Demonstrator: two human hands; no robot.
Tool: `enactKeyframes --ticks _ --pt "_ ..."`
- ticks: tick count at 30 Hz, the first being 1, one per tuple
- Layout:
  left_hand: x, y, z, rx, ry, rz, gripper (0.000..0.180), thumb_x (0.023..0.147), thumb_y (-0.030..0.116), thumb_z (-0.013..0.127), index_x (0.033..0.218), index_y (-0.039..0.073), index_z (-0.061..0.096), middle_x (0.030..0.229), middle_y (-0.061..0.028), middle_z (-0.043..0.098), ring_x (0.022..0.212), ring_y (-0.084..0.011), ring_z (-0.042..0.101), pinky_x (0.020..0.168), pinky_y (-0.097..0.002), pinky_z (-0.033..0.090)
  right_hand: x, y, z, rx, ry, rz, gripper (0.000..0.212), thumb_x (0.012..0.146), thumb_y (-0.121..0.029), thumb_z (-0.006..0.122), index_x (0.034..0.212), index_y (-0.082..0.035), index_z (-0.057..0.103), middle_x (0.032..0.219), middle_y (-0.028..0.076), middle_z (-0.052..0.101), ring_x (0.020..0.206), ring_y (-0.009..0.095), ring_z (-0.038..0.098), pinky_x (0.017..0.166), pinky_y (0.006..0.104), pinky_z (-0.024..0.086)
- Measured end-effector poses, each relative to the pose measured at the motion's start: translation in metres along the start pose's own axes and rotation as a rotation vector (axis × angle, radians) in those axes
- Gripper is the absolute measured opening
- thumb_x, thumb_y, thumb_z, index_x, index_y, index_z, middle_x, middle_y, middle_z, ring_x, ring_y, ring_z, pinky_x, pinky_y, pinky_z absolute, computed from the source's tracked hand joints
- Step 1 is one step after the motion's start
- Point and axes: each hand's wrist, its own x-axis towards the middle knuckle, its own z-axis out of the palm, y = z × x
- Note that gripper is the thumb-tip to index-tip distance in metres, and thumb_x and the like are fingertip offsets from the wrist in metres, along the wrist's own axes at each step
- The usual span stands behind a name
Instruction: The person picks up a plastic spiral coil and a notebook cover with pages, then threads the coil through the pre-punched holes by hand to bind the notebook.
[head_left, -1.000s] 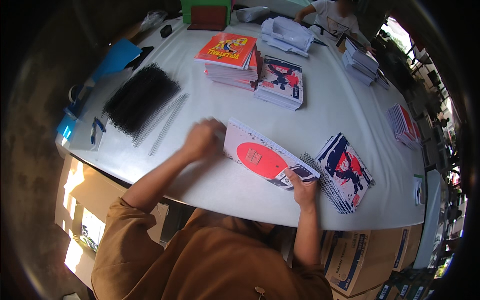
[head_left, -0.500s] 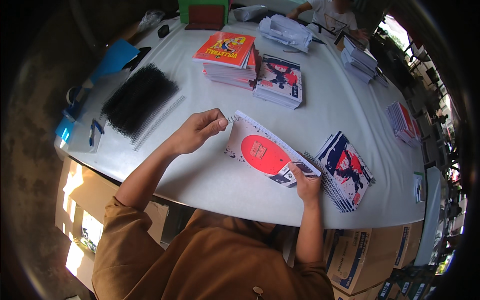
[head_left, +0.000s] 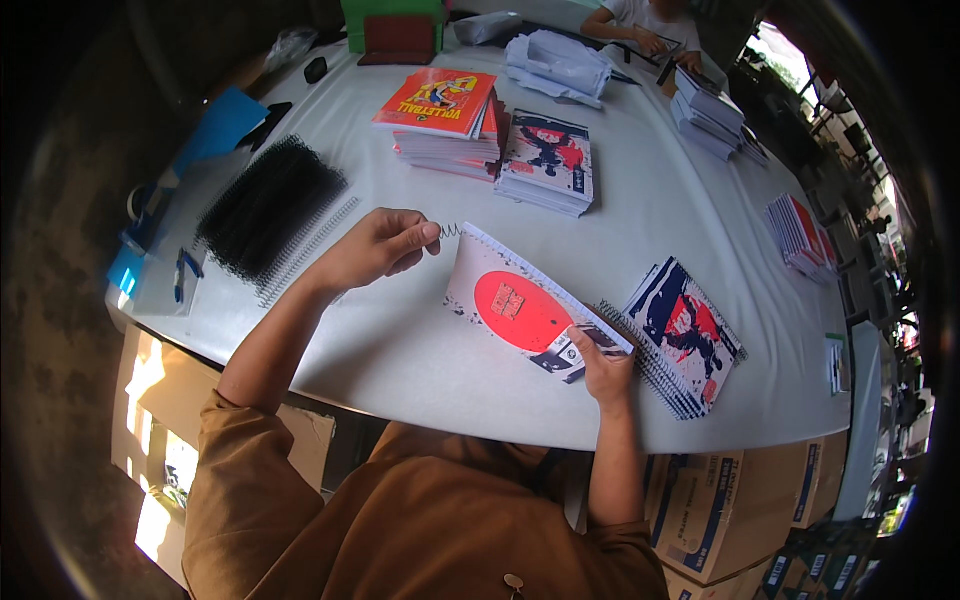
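My right hand point(head_left: 608, 368) grips the lower right corner of a notebook point(head_left: 513, 311), thumb on top. Its white cover carries a red oval and dark splashes. A black spiral coil point(head_left: 452, 230) sticks out from the notebook's upper left end. The fingers of my left hand point(head_left: 392, 246) are pinched on the free end of that coil. Along the notebook's upper edge runs a row of punched holes; how far the coil is threaded through them I cannot tell. Close to my right hand lies a small pile of spiral-bound notebooks point(head_left: 688, 335) with navy and red covers.
Black spiral coils point(head_left: 262, 205) lie heaped at the left, near blue-handled pliers point(head_left: 183, 272) and a tape roll point(head_left: 138, 203). Orange-covered books point(head_left: 440, 103) and navy-red books point(head_left: 547, 160) are stacked at the back. Across the table sits another person point(head_left: 650, 30). Cartons point(head_left: 715, 510) stand below the edge.
My left hand has drawn slightly left, and more coil shows between it and the notebook. The whole view has shifted a little. The other person's hands have come together.
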Motion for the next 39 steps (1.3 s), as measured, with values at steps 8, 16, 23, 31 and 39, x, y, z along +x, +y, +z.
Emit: enactKeyframes --ticks 8,16,23,31,39 --pt "0.006 0.012 -0.011 -0.023 -0.008 0.058 0.015 0.081 0.014 0.066 0.090 0.007 0.056 0.082 -0.0008 0.057 0.062 -0.0071 0.046 0.053 -0.0214 0.038 0.004 -0.019 -0.002 -0.126 -0.173 -0.068 0.023 0.081 -0.001 0.061 0.103 0.005 0.061 0.088 0.007 0.066 0.079 0.009 0.060 0.070 0.0233 0.048" --pt "0.000 0.048 -0.006 1.013 -0.065 0.374 0.014 0.073 0.015 0.069 0.083 0.006 0.064 0.089 -0.0061 0.062 0.090 -0.0228 0.054 0.083 -0.0345 0.036 -0.011 0.002 0.001 -0.174 -0.120 -0.204 0.024 0.082 -0.001 0.059 0.106 -0.002 0.062 0.087 0.009 0.066 0.075 0.011 0.060 0.062 0.0268 0.049" --pt "0.006 0.003 0.026 1.416 0.510 0.789 0.108 0.070 0.064 0.055 0.136 -0.008 0.010 0.141 -0.0317 0.009 0.132 -0.0459 0.006 0.104 -0.0569 0.000 -0.017 -0.015 0.009 -0.269 -0.146 -0.338 0.053 0.068 0.011 0.057 0.117 -0.010 0.057 0.109 0.013 0.061 0.097 0.028 0.061 0.085 0.0321 0.049" --pt "0.017 -0.059 0.004 1.310 1.090 1.009 0.110 0.075 0.077 0.028 0.136 -0.010 0.001 0.143 -0.0306 0.000 0.133 -0.0414 -0.004 0.104 -0.0514 -0.008 -0.026 -0.018 0.036 -0.264 -0.135 -0.484 0.059 0.066 0.006 0.061 0.121 -0.013 0.054 0.111 0.012 0.060 0.089 0.026 0.063 0.077 0.0345 0.050" --pt "0.021 -0.024 0.036 1.215 1.005 1.049 0.109 0.074 0.079 0.013 0.134 -0.012 0.017 0.139 -0.0344 0.008 0.131 -0.0478 -0.005 0.099 -0.0603 -0.009 -0.037 -0.019 0.024 -0.452 -0.066 -0.542 0.036 0.074 0.000 0.062 0.110 0.000 0.059 0.105 0.016 0.062 0.081 0.025 0.066 0.065 0.0291 0.054"
